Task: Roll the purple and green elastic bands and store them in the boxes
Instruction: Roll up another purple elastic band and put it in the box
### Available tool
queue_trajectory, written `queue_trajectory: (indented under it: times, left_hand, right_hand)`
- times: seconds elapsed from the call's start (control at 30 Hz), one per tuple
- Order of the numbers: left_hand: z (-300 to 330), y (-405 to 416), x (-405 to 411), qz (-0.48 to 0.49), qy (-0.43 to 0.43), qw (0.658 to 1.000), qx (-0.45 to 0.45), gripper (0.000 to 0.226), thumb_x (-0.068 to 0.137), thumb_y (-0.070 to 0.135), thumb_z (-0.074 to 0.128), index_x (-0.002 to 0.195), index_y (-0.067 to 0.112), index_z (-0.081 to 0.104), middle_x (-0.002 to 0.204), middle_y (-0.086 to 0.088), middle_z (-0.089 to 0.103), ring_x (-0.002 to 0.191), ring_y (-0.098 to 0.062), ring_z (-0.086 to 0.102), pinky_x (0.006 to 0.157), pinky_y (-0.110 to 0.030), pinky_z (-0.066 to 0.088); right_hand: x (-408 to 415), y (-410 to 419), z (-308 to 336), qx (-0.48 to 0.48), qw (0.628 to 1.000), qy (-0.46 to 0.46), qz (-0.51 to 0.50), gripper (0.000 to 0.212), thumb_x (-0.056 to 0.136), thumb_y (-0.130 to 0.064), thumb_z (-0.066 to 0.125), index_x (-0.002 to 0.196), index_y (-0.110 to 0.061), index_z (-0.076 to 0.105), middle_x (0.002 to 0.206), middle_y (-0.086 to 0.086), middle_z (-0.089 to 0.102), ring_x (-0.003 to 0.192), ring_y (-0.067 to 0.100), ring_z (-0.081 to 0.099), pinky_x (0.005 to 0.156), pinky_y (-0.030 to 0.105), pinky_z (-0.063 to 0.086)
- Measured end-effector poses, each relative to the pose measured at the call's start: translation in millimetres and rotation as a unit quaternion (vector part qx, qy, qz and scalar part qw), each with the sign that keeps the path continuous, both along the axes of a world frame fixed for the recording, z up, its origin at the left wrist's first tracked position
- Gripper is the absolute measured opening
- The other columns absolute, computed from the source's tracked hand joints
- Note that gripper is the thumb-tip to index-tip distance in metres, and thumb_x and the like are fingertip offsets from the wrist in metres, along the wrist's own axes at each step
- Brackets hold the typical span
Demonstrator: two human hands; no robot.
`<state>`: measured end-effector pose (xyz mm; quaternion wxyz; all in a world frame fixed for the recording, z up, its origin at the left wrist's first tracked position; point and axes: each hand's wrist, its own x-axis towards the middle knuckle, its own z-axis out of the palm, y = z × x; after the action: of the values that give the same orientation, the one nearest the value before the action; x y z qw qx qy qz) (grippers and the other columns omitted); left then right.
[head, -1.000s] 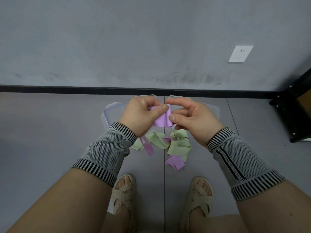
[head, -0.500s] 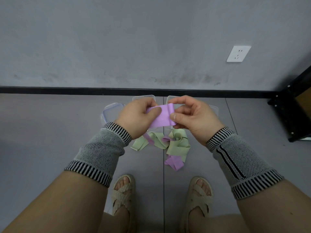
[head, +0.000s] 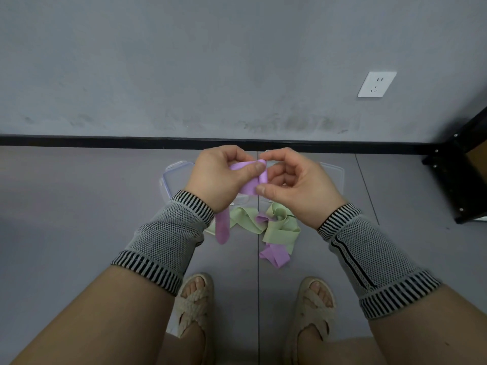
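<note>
both hands are raised above the grey floor [head: 79,233], working one flat purple elastic band [head: 249,180] between them. the left hand [head: 220,177] pinches the band with its thumb laid across the top and its fingers curled behind; the right hand [head: 295,185] pinches the band's rolled end between thumb and curled fingers, just beside the left thumb. a loose purple tail of the same band [head: 222,227] hangs down below the left wrist. on the floor below the hands, a tangle of pale green elastic bands [head: 279,227] lies mixed with another folded purple strip [head: 274,255], near the person's feet in beige woven sandals [head: 195,304]. clear plastic boxes [head: 174,177] sit on the floor farther off, partly hidden behind the hands, one showing at the left and another at the right [head: 333,177]. both forearms wear grey mesh sleeves with black-and-white striped cuffs [head: 168,241]. a white wall socket [head: 376,84] is on the far wall at right, and a black frame [head: 458,185] stands at the right edge.
</note>
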<state>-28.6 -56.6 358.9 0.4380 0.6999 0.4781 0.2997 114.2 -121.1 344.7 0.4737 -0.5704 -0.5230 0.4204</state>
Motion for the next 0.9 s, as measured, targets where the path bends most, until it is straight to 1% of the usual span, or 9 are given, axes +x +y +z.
queue_trajectory:
  times: [0.03,0.1,0.23,0.43,0.53,0.67,0.73,0.8,0.9]
  left_hand:
    - [0.2,0.6,-1.3,-0.001,-0.004,1.0,-0.001,0.013,0.078,0.026,0.074,0.071,0.019,0.066,0.071,0.005,0.065,0.058,0.004,0.055,0.056,-0.01,0.044]
    - [0.5,1.4,-3.3,-0.004,-0.017,1.0,-0.008,0.012,0.08,0.023,0.072,0.07,0.021,0.065,0.069,0.008,0.063,0.056,0.006,0.054,0.055,-0.008,0.042]
    - [-0.3,3.1,-5.4,-0.015,-0.031,0.999,-0.027,0.011,0.082,0.02,0.07,0.071,0.023,0.066,0.067,0.008,0.064,0.056,0.004,0.055,0.056,-0.01,0.044]
    - [-1.7,3.4,-7.2,-0.036,-0.036,0.997,-0.053,0.008,0.081,0.021,0.071,0.074,0.021,0.067,0.067,0.007,0.065,0.06,-0.001,0.057,0.059,-0.015,0.046]
    - [-1.4,3.4,-7.7,-0.03,-0.031,0.997,-0.068,0.011,0.076,0.027,0.075,0.075,0.018,0.068,0.073,0.0,0.068,0.063,-0.005,0.058,0.061,-0.018,0.048]
    - [-1.2,1.3,-6.3,-0.034,-0.001,0.998,-0.05,0.014,0.073,0.026,0.078,0.076,0.018,0.066,0.075,-0.001,0.069,0.064,-0.006,0.058,0.063,-0.02,0.049]
    - [-1.0,1.6,-5.8,-0.032,0.011,0.999,-0.042,0.013,0.075,0.025,0.077,0.075,0.02,0.065,0.074,0.001,0.067,0.062,-0.003,0.057,0.059,-0.015,0.048]
    - [-1.1,2.5,-6.1,-0.033,0.007,0.999,-0.043,0.011,0.076,0.022,0.076,0.075,0.021,0.064,0.073,0.003,0.067,0.06,0.0,0.057,0.057,-0.012,0.045]
    - [-3.3,3.5,-6.2,-0.036,-0.001,0.998,-0.052,0.009,0.077,0.02,0.075,0.082,0.018,0.067,0.079,-0.004,0.071,0.066,-0.007,0.061,0.063,-0.02,0.05]
  right_hand:
    - [0.8,-1.1,0.3,-0.005,1.0,-0.004,0.016,0.048,0.073,-0.005,0.077,0.102,-0.038,0.059,0.082,0.006,0.063,0.07,0.012,0.06,0.068,0.044,0.056]
    - [2.1,-2.7,0.3,-0.009,0.999,-0.015,0.039,0.058,0.072,-0.001,0.077,0.109,-0.038,0.054,0.078,0.0,0.062,0.068,0.009,0.061,0.068,0.034,0.056]
    - [-0.1,-3.2,0.5,-0.001,0.999,-0.034,0.038,0.069,0.07,0.002,0.078,0.115,-0.042,0.049,0.07,-0.007,0.062,0.063,0.005,0.06,0.066,0.02,0.051]
    - [-0.2,-2.1,-1.9,0.014,0.998,-0.067,0.017,0.059,0.068,-0.001,0.081,0.103,-0.042,0.055,0.066,-0.006,0.063,0.06,0.008,0.06,0.063,0.021,0.049]
    - [1.1,-3.0,-2.1,0.013,0.995,-0.1,0.009,0.057,0.068,-0.002,0.079,0.101,-0.042,0.055,0.064,-0.008,0.063,0.056,0.004,0.059,0.061,0.019,0.049]
    - [-0.4,-3.9,0.6,0.015,0.982,-0.188,0.008,0.053,0.069,-0.006,0.078,0.106,-0.036,0.057,0.065,-0.008,0.062,0.056,0.001,0.059,0.066,0.021,0.052]
    - [-1.3,-3.1,1.3,0.012,0.979,-0.203,0.012,0.053,0.069,-0.007,0.078,0.11,-0.035,0.057,0.068,-0.007,0.063,0.059,0.002,0.06,0.067,0.022,0.053]
    - [-2.2,-3.5,1.7,0.0,0.987,-0.159,0.022,0.056,0.071,-0.007,0.078,0.111,-0.037,0.054,0.072,-0.006,0.064,0.062,0.003,0.061,0.067,0.021,0.053]
    - [-2.5,-5.1,2.8,-0.024,0.998,-0.05,0.036,0.053,0.077,-0.003,0.073,0.117,-0.031,0.054,0.083,-0.003,0.071,0.072,0.009,0.067,0.07,0.022,0.055]
